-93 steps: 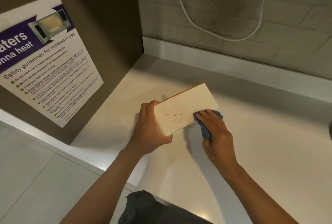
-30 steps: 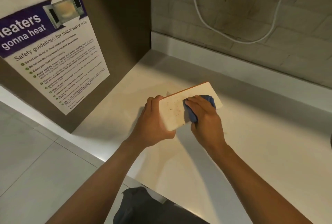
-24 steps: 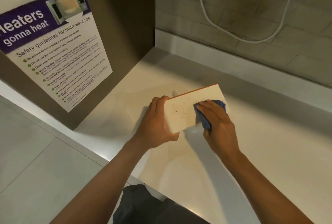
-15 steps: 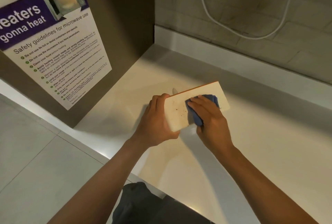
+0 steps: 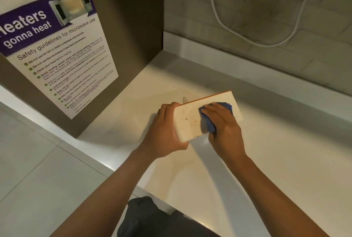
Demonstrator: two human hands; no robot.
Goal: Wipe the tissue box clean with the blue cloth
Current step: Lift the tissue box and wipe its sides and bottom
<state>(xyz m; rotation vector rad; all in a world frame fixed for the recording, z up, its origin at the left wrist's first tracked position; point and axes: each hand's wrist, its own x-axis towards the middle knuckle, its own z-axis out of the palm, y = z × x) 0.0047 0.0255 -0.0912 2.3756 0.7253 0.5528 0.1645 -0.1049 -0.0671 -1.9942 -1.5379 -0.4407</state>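
Pressing blue cloth [image 5: 209, 124] onto tissue box [image 5: 187, 122]

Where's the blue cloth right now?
In the head view, the blue cloth sits bunched under the right hand, pressed on the tissue box that the left hand holds over the counter.

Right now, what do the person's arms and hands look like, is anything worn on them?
Both forearms are bare up to the frame edge: no sleeves in view. The left hand and right hand wear no gloves, and no rings, watch or wristband show on the visible sides. No markings are visible.
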